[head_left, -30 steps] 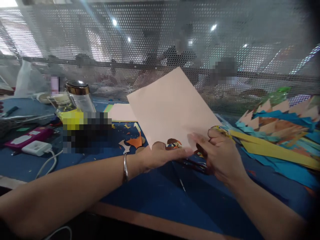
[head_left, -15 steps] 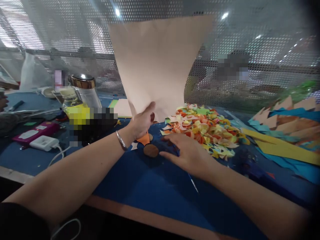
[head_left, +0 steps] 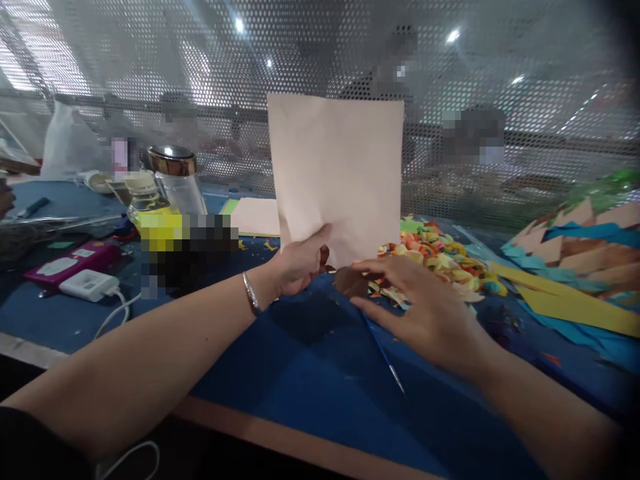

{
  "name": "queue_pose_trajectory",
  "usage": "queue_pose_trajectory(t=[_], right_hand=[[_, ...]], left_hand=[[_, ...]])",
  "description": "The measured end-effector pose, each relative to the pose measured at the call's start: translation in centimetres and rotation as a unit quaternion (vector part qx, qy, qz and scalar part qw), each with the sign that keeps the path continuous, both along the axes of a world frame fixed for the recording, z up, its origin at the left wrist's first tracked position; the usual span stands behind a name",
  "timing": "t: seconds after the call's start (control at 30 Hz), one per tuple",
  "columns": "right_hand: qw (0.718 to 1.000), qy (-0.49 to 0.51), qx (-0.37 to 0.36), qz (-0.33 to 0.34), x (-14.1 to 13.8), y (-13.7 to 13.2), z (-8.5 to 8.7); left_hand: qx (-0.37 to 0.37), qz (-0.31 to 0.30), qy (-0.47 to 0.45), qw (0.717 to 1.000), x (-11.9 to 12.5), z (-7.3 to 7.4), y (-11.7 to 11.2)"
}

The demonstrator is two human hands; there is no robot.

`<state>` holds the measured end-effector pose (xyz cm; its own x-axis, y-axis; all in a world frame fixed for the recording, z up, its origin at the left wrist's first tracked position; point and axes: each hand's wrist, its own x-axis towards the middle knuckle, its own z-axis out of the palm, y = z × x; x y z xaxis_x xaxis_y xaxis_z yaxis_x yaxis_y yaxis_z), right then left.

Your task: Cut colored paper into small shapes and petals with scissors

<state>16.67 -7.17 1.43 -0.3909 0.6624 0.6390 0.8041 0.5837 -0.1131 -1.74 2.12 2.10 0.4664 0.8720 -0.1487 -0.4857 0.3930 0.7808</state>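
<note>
My left hand (head_left: 303, 265) pinches the lower edge of a pale pink sheet of paper (head_left: 345, 167), which stands upright above the table. To its right, my right hand (head_left: 420, 300) has thumb and fingertips on either side of a brown round disc (head_left: 347, 283). A slim blue rod with a silvery pointed tip (head_left: 383, 350) lies on the blue table surface (head_left: 300, 380) below that hand. Behind the right hand is a heap of colourful curled paper scraps (head_left: 445, 253), partly hidden by the sheet and the fingers.
On the left stand a yellow-labelled bottle (head_left: 145, 207) and a clear flask with a coppery lid (head_left: 177, 180). A magenta box (head_left: 73, 261) and a white plug with a cable (head_left: 90, 285) lie nearby. Cut coloured paper (head_left: 585, 267) is stacked at right. A perforated screen (head_left: 225, 60) rises behind.
The paper sheet has moved right and lower with my left hand. My right hand has shifted right and now grips the brown disc, which lay on the table before.
</note>
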Motion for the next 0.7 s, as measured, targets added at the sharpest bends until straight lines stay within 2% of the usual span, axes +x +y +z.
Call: queue_pose_trajectory(t=[0.1, 0.23, 0.33, 0.5, 0.7], right_hand=[[0.997, -0.004, 0.053, -0.048, 1.1, 0.2, 0.5], [0.996, -0.02, 0.074, -0.054, 1.6, 0.7, 0.3], [0.997, -0.04, 0.064, -0.033, 1.7, 0.9, 0.2], [0.999, -0.048, 0.015, 0.001, 1.9, 0.6, 0.7], [0.999, -0.049, -0.022, -0.002, 2.0, 0.5, 0.7]], left_hand=[[0.005, -0.015, 0.054, 0.998, 0.4, -0.1, -1.1], [0.003, -0.072, 0.048, 0.996, 1.0, 0.2, -2.3], [-0.01, -0.087, 0.04, 0.995, 1.1, 0.2, -2.5], [-0.022, -0.078, 0.062, 0.995, 0.9, -0.2, -2.1], [-0.012, -0.106, 0.06, 0.993, 0.7, -0.5, -1.9]])
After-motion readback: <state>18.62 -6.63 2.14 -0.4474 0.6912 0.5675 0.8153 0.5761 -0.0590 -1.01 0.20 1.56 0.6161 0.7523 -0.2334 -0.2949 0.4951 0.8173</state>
